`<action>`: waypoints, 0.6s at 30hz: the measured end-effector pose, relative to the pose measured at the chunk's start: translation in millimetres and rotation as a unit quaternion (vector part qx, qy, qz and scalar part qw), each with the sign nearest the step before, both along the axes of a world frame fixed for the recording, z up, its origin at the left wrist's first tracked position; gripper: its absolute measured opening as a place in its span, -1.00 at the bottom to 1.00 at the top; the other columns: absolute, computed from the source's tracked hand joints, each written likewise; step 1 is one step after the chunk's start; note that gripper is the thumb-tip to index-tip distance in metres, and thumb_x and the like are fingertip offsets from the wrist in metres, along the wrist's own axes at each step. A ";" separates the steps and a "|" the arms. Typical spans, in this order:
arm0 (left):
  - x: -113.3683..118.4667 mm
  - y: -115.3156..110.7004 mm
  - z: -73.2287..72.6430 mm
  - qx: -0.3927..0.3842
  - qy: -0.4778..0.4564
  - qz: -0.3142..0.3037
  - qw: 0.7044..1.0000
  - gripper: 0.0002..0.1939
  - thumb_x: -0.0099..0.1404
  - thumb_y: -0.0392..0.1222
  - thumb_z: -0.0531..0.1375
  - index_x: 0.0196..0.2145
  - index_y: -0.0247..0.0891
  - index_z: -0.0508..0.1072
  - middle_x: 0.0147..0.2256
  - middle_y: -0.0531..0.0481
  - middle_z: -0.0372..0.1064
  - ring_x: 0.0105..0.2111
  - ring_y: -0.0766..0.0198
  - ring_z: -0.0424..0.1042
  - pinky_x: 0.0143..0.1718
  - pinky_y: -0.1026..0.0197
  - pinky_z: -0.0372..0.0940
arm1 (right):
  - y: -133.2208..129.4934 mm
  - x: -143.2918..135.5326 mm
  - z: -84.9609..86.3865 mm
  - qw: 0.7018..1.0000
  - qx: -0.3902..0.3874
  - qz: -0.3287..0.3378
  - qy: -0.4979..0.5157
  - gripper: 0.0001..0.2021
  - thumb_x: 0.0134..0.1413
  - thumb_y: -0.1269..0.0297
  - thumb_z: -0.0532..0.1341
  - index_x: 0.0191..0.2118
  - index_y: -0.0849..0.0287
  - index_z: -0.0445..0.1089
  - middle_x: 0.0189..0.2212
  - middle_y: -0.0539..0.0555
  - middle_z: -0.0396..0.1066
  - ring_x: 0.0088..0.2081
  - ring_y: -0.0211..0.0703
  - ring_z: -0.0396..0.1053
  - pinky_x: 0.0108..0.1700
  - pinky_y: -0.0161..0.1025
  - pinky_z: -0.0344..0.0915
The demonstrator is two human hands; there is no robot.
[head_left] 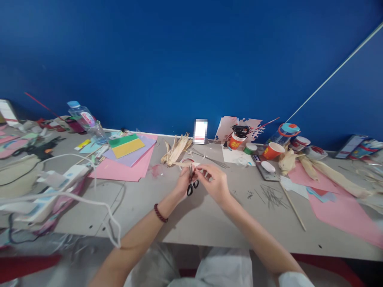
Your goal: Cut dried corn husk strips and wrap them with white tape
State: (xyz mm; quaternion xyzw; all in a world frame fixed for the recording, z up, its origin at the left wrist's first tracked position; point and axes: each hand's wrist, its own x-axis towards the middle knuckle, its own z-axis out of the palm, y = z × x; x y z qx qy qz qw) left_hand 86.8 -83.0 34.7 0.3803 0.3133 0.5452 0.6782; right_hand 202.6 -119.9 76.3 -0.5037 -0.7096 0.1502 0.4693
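Note:
My left hand [182, 185] is closed around a small pair of scissors [195, 184]; their black handles hang toward me and no finger is in the loops. A pale strip of dried corn husk [178, 164] runs across the fingertips of both hands. At its right end, my right hand [214, 181] pinches with thumb and forefinger; the exact grip is small and partly blurred. A bundle of dried corn husks [177, 149] lies just beyond the left hand. Behind the hands, a round clear item [188, 160] is partly hidden.
A lit phone [200, 131] leans on the blue wall. Left are coloured paper sheets [125, 170], a bottle [85, 117] and a power strip [56, 191] with a looping white cable. Right are thin wires [272, 196], a stick [293, 205], an orange cup [273, 150] and more husks [338, 177].

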 end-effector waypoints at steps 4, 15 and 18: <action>0.8 -0.1 -4.3 -0.014 0.022 0.051 0.998 -0.58 -0.05 0.16 0.28 -0.55 -0.26 0.30 -0.66 0.14 0.08 -0.65 0.44 0.04 -0.60 0.30 -0.02 | 6.1 -11.6 -0.5 1.000 -0.006 -0.014 0.019 -0.82 0.08 0.23 0.11 -0.31 0.10 0.45 -0.37 0.04 0.48 -0.49 -0.26 0.31 -0.43 -0.29 0.29; 0.2 0.0 -7.6 0.040 0.028 0.094 0.994 -0.65 0.06 0.10 0.23 -0.44 -0.27 0.37 -0.56 0.09 0.26 -0.48 0.35 0.28 -0.45 0.30 0.20 | 7.8 -18.5 -5.2 0.996 0.068 -0.059 -0.012 -0.83 0.07 0.33 0.09 -0.39 0.13 0.45 -0.49 0.01 0.47 -0.48 -0.27 0.33 -0.41 -0.32 0.28; -0.4 1.6 -12.8 0.061 0.040 0.112 0.991 -0.67 0.10 0.09 0.21 -0.46 -0.27 0.37 -0.55 0.09 0.26 -0.49 0.37 0.28 -0.42 0.31 0.21 | 7.7 -17.6 -5.7 0.993 0.084 -0.072 -0.037 -0.83 0.06 0.34 0.10 -0.43 0.15 0.43 -0.53 0.01 0.43 -0.47 -0.26 0.32 -0.40 -0.33 0.26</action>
